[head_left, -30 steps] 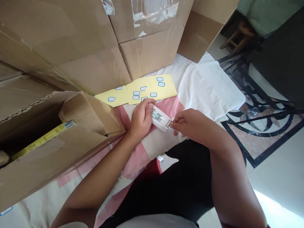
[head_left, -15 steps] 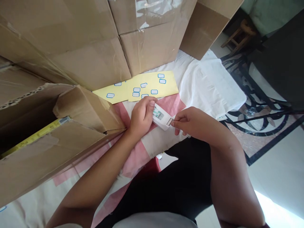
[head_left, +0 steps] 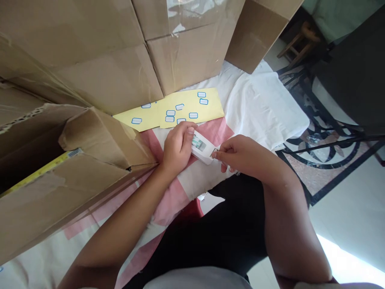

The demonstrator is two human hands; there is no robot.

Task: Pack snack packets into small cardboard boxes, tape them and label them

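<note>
Compared with half a second ago, the right hand (head_left: 240,154) sits a touch further toward nine o'clock on the white box (head_left: 201,145), its thumb and forefinger covering more of the dark-edged patch (head_left: 213,152) that showed nearly whole then; the left hand (head_left: 178,149) keeps the same hold, and the view has drifted only slightly. The box lies at three o'clock from the left hand, which is curled round its far end with the thumb on top, and it slants toward four o'clock, where its other end meets the right fingertips. The right thumb and forefinger are drawn nearly together, the other fingers loosely bent; whether they grip the patch or only press it, I cannot tell. From the box, yellow sheets (head_left: 210,110) with blue-edged labels (head_left: 193,115) lie near at eleven to twelve o'clock, and an open carton (head_left: 60,196) stands at nine. The left hand hides the box's far end, and the box's print is too small to read. The carton is cut off at the left, its inside dark; a leg partly hides something red (head_left: 197,208) at six o'clock.
</note>
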